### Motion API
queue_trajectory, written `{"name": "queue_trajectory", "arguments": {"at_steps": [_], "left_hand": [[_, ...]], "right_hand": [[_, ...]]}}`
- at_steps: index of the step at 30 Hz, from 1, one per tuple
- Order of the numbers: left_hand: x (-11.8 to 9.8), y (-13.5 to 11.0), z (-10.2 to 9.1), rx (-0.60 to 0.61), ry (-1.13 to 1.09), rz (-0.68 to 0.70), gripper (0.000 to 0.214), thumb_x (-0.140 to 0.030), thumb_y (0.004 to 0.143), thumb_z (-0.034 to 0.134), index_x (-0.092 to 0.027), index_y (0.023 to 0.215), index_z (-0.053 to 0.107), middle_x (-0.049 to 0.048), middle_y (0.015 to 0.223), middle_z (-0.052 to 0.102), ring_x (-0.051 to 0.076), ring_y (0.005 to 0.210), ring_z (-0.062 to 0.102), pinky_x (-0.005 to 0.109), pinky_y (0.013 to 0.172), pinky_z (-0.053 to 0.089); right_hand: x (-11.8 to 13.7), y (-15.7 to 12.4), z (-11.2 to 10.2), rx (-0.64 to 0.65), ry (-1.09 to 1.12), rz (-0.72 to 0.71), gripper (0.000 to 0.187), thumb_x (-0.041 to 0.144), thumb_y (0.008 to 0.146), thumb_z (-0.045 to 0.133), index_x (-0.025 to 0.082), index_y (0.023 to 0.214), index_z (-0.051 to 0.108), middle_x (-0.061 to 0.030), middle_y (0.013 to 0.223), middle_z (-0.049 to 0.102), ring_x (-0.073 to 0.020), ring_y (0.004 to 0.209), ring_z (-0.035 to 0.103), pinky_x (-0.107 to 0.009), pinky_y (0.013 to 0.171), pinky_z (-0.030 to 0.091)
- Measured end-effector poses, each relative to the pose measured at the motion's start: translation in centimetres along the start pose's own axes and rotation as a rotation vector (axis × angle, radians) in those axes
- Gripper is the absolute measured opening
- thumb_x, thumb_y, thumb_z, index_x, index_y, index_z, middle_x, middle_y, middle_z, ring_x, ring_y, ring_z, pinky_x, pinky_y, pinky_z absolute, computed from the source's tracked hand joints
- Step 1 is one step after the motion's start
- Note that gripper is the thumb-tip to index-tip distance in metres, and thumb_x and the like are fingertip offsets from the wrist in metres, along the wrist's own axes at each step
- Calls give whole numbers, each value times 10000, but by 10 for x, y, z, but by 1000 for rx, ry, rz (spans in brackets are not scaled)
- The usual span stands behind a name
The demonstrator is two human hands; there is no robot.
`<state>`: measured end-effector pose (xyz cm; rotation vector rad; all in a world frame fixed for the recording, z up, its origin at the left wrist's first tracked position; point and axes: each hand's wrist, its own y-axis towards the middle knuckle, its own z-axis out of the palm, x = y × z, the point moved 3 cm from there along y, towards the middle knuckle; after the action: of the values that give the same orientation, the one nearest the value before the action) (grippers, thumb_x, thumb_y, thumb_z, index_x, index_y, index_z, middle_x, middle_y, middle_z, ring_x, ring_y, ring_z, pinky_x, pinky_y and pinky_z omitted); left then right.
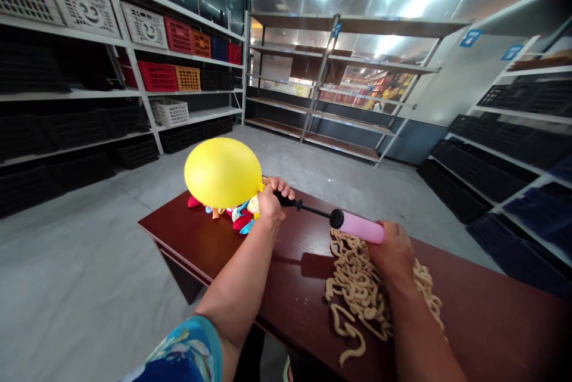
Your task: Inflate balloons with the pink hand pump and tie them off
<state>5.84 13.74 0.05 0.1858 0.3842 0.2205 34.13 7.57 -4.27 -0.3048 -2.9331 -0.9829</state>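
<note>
A yellow balloon [223,173], blown up large, points its neck toward my left hand [273,200]. That hand is closed around the black end of a balloon pump [358,226], with the balloon's neck by its fingers. The pump's thin black rod shows between this end and the pink barrel. My right hand [395,251] is wrapped round the far end of the barrel, over a heap of beige curled strands [357,278]. Several small limp balloons [243,218] in red, blue, yellow and white lie below the inflated one, partly hidden by it and my left arm.
Everything loose lies on a dark red-brown table [192,245]. Shelves with crates, among them a red crate [157,75], stand along the left. A metal rack [322,90] is at the back. More shelving with dark crates [487,173] stands at the right.
</note>
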Motion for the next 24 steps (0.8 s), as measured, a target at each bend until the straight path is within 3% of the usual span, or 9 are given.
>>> {"name": "queue_trajectory", "arguments": {"at_steps": [6, 11, 14, 19, 24], "left_hand": [[18, -7, 1, 56, 18, -49, 213, -113, 704, 474, -187, 613, 297, -38, 573, 288, 80, 449, 332, 233, 440, 315], [22, -11, 4, 65, 27, -73, 218, -126, 709, 476, -187, 604, 295, -38, 571, 294, 80, 444, 329, 237, 439, 321], [17, -9, 4, 31, 48, -80, 221, -125, 700, 474, -193, 615, 282, -40, 571, 293, 83, 441, 338, 243, 446, 332], [3, -2, 0, -38, 37, -32, 226, -135, 702, 481, -196, 635, 274, -42, 587, 293, 80, 447, 343, 239, 451, 324], [-2, 1, -3, -41, 5, -23, 244, -170, 734, 492, -196, 636, 269, -42, 594, 285, 77, 449, 326, 235, 447, 310]], "right_hand": [[36, -6, 1, -10, 119, -215, 350, 290, 748, 568, 179, 1073, 497, -72, 983, 556, -215, 873, 516, -313, 743, 403], [50, -10, 0, 10, 162, -279, 402, 327, 765, 561, 183, 1129, 474, -86, 1027, 555, -232, 928, 521, -328, 780, 406], [45, -8, -3, 52, 133, -242, 385, 335, 764, 562, 200, 1116, 482, -77, 1025, 558, -230, 921, 528, -319, 753, 407], [17, -2, -7, 127, 49, -60, 348, 347, 783, 527, 228, 1110, 508, -67, 1060, 547, -217, 877, 535, -303, 657, 390], [-4, 0, -6, 131, -9, 67, 296, 339, 805, 486, 211, 1067, 540, -81, 1015, 552, -223, 824, 533, -312, 634, 374]]}}
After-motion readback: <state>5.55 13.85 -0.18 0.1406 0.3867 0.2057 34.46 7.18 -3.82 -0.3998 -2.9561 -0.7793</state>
